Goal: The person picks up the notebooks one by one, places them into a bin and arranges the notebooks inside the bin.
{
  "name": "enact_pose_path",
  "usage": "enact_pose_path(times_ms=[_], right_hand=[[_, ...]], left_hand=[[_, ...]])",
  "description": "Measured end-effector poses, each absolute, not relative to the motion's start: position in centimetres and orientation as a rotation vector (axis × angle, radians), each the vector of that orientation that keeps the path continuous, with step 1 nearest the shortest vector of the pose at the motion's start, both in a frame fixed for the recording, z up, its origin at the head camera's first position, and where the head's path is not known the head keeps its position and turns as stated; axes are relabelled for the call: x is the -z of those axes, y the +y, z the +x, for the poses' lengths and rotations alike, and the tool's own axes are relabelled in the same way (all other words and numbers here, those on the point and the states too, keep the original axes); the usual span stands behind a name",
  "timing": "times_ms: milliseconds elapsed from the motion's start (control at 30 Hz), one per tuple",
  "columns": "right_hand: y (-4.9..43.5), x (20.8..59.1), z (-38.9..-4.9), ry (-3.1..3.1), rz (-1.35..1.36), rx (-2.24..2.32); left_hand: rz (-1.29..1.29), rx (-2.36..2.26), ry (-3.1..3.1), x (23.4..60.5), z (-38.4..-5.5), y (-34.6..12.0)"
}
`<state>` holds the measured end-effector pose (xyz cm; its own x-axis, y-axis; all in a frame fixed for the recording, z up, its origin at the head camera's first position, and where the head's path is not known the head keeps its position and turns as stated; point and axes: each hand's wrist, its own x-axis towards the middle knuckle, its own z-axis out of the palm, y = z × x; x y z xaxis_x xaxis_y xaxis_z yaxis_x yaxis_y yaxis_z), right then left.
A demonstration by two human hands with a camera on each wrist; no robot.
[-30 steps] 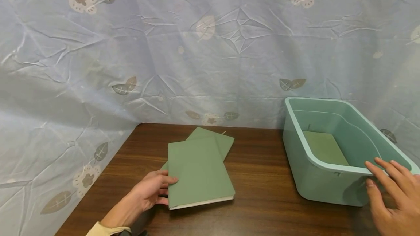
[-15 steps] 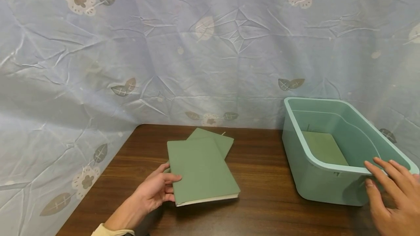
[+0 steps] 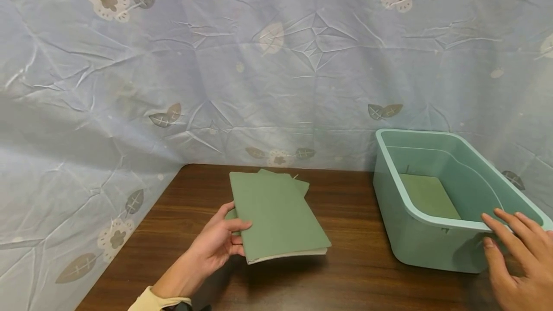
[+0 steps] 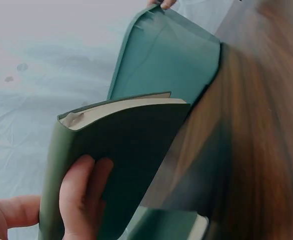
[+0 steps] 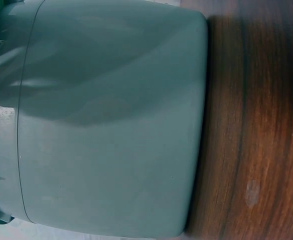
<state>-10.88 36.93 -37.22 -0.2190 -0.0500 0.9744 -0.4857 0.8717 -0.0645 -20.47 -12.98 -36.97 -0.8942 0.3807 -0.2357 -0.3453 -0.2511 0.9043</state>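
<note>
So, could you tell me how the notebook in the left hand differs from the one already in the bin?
The held notebook is gripped at its spine edge by the left hand and raised off the table; the notebook in the bin lies flat on the floor of the bin, untouched. The held one shows pale page edges; the other shows only its cover. Both have matching green covers.

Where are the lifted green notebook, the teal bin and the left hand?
green notebook (image 3: 278, 212), head view, middle of its cover.
teal bin (image 3: 425, 244), head view, near outer wall.
left hand (image 3: 216, 246), head view, back of the hand gripping the notebook's edge.
</note>
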Motion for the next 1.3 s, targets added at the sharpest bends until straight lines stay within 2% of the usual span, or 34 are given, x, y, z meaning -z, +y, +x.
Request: enact_pose_path(times_ms=[767, 1300], right_hand=[[36.8, 37.1, -10.9, -1.751, 0.418, -0.421], [36.8, 37.5, -10.6, -1.814, 0.341, -0.403]], left_hand=[[0.128, -2.318, 1.472, 31.6, -24.7, -6.9], [0.224, -2.386, 1.334, 27.4, -25.9, -3.9]])
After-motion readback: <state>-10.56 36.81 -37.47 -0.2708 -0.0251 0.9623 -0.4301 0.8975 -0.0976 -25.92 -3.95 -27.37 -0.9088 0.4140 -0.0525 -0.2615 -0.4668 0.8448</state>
